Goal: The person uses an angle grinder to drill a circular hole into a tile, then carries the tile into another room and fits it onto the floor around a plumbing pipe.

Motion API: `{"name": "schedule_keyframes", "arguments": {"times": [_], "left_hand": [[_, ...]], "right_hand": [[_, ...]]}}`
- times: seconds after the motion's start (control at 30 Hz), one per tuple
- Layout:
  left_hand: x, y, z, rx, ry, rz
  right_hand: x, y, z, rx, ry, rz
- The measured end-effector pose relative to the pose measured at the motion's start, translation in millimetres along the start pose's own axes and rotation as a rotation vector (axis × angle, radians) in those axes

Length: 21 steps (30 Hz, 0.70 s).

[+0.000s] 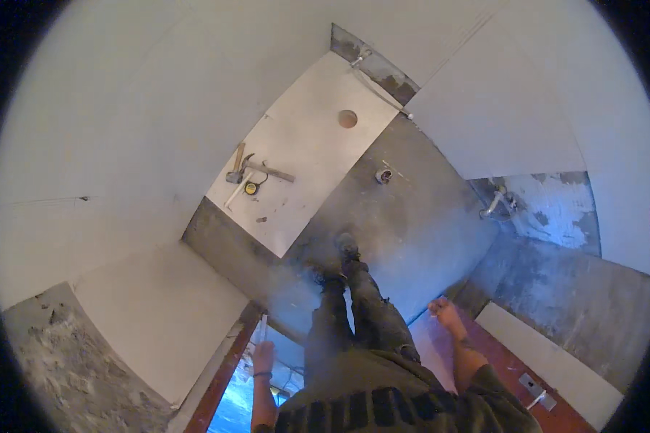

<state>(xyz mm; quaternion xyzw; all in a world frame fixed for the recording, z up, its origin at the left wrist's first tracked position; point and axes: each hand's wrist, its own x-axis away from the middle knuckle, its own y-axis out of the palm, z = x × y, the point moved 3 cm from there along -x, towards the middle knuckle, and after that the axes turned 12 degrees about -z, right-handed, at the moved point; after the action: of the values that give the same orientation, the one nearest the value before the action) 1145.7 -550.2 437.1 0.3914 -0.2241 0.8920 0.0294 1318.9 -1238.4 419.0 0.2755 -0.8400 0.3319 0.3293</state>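
My left hand (263,359) is low at the left, beside the door frame. Its fingers are closed around a narrow whitish object (264,328) that points up and away from me; its kind is too blurred to tell. On the right, my right hand (444,313) is raised in front of the reddish door (509,361). The fingers curl together, and anything between them is too small to make out. Neither hand touches the large pale board (300,180) on the floor ahead.
On the board lie a claw hammer (271,171), another hammer (235,175), a yellow-black tape measure (251,188) and a white strip (238,191). The board has a round hole (347,118). A pipe stub (383,175) rises from the grey floor (412,209). Pipe fittings (492,203) protrude at right. Haze hangs around.
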Motion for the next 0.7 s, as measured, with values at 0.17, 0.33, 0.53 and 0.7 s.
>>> {"name": "schedule_keyframes", "arguments": {"times": [0.17, 0.33, 0.53, 0.7], "left_hand": [[-8, 49, 71, 0.554, -0.307, -0.022], [-10, 63, 67, 0.454, -0.275, -0.077], [20, 58, -12, 0.143, -0.038, 0.063], [10, 72, -2, 0.37, -0.323, -0.001]], "right_hand": [[-8, -51, -56, 0.099, -0.094, 0.03], [-23, -62, -37, 0.011, -0.072, -0.004], [-52, -52, -62, 0.263, -0.236, -0.15], [-40, -78, -55, 0.168, -0.03, -0.093]]}}
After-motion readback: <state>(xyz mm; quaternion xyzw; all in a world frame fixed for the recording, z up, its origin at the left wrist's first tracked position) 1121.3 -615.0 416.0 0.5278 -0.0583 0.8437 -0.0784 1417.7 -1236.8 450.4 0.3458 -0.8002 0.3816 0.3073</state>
